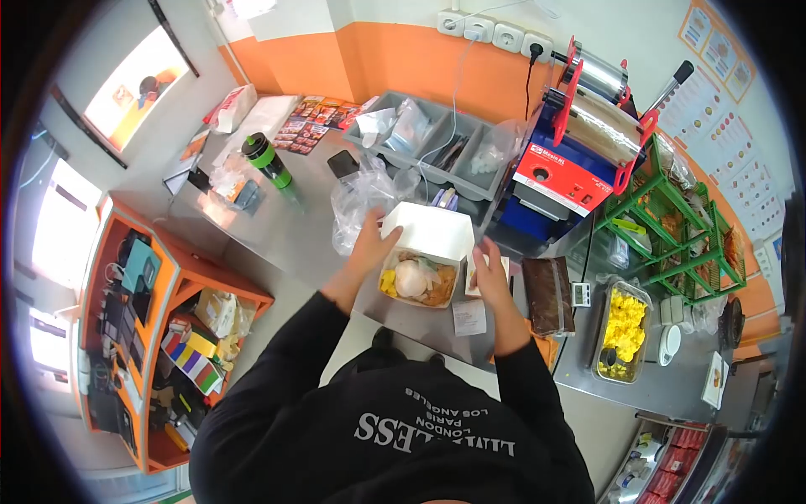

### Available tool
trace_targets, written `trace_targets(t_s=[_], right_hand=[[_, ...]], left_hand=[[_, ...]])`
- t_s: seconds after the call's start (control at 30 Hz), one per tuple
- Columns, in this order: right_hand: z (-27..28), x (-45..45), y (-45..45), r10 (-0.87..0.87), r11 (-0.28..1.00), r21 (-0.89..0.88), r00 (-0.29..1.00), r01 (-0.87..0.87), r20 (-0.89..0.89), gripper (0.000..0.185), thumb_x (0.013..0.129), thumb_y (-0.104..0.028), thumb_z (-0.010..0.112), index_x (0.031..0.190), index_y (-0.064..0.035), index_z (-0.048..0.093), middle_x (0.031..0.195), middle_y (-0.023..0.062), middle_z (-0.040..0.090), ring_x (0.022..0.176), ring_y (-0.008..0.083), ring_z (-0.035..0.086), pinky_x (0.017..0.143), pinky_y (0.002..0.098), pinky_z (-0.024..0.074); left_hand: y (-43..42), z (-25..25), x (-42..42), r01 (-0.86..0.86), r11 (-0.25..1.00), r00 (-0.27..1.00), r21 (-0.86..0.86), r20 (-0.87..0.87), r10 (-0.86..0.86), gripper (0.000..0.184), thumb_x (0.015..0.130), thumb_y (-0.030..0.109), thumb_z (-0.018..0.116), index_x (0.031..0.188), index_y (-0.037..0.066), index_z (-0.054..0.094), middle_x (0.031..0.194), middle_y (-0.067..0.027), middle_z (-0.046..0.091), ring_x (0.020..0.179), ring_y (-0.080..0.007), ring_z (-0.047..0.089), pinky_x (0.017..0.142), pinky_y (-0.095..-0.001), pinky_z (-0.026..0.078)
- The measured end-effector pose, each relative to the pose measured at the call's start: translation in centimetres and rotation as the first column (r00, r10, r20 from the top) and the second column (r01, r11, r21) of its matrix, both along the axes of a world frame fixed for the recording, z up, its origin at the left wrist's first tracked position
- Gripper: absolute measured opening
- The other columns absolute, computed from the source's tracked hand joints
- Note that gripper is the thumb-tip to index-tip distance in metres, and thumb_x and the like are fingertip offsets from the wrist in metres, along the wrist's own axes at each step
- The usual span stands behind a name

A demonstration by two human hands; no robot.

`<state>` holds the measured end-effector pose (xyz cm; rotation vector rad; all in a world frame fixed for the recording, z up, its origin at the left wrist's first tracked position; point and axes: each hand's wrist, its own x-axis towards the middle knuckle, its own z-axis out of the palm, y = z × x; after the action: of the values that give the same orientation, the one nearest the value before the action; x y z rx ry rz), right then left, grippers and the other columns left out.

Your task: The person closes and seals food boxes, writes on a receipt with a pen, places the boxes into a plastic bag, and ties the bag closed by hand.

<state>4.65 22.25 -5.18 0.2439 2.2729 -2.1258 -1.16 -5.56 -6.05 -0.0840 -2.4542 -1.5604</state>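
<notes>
A white cardboard takeaway box (430, 225) stands on the metal counter with its lid up. Inside lie a pale round item (411, 278), something yellow on the left and brownish food on the right. My left hand (372, 246) holds the box's left side, its thumb at the lid's edge. Along the right side my right hand (494, 281) has its fingers stretched out near the lid, partly covering a smaller white box (475, 284). A printed receipt (469, 318) lies just in front of the boxes. Clear plastic bags (354, 206) are crumpled beyond my left hand.
A red and blue film sealing machine (564, 178) stands back right, beside green baskets (672, 244). Behind the box is a grey divided bin (445, 147). A tray of yellow food (623, 332) and a brown package (547, 294) lie right; a green-black bottle (267, 160) stands left.
</notes>
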Motion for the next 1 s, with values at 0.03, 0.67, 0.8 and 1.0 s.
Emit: trace_targets(t_s=[0.03, 0.67, 0.8, 1.0], right_hand=[[0.0, -1.2, -0.5, -0.005, 1.000, 0.007, 1.000, 0.005, 0.003, 0.046, 0.098, -0.031, 0.054, 0.130, -0.0006, 0.041, 0.109, 0.0141, 0.061, 0.054, 0.0133, 0.056, 0.050, 0.0268, 0.0472], [-7.7, 8.7, -14.1, -0.126, 0.989, -0.094, 0.988, 0.117, -0.095, 0.047, 0.096, -0.025, 0.057, 0.134, 0.0000, 0.046, 0.143, 0.0165, 0.040, 0.133, 0.0245, 0.038, 0.111, 0.0399, 0.0298], [-7.3, 8.7, -14.4, -0.170, 0.976, 0.159, 0.979, 0.151, 0.113, 0.042, 0.096, -0.024, 0.059, 0.123, 0.0061, 0.049, 0.116, 0.0157, 0.057, 0.107, 0.0201, 0.053, 0.094, 0.0350, 0.0431], [-2.4, 8.2, -13.9, -0.083, 0.917, -0.340, 0.931, 0.211, 0.356, 0.036, 0.097, -0.022, 0.053, 0.121, 0.0042, 0.058, 0.111, 0.0126, 0.061, 0.100, 0.0195, 0.057, 0.090, 0.0325, 0.0448]], left_hand=[[-0.7, -0.8, -1.2, 0.005, 1.000, 1.000, 0.007, 0.003, -0.005, 0.059, 0.083, 0.019, 0.070, 0.131, -0.004, 0.044, 0.114, -0.0219, 0.059, 0.105, -0.0377, 0.058, 0.090, -0.0435, 0.047], [-13.6, -12.3, 3.3, 0.626, 0.770, 0.744, 0.123, 0.202, -0.637, 0.058, 0.088, 0.023, 0.061, 0.134, -0.005, 0.039, 0.127, -0.0246, 0.045, 0.118, -0.0381, 0.048, 0.105, -0.0458, 0.037], [-12.3, -9.8, 2.0, 0.615, 0.789, 0.690, -0.001, 0.486, -0.536, 0.053, 0.093, 0.037, 0.055, 0.127, -0.003, 0.050, 0.121, -0.0281, 0.053, 0.115, -0.0410, 0.051, 0.100, -0.0473, 0.040], [-13.3, -1.7, -0.1, 0.738, 0.675, 0.477, 0.003, 0.706, -0.524, 0.079, 0.092, 0.065, 0.037, 0.111, -0.005, 0.066, 0.112, -0.0309, 0.064, 0.104, -0.0424, 0.062, 0.092, -0.0479, 0.046]])
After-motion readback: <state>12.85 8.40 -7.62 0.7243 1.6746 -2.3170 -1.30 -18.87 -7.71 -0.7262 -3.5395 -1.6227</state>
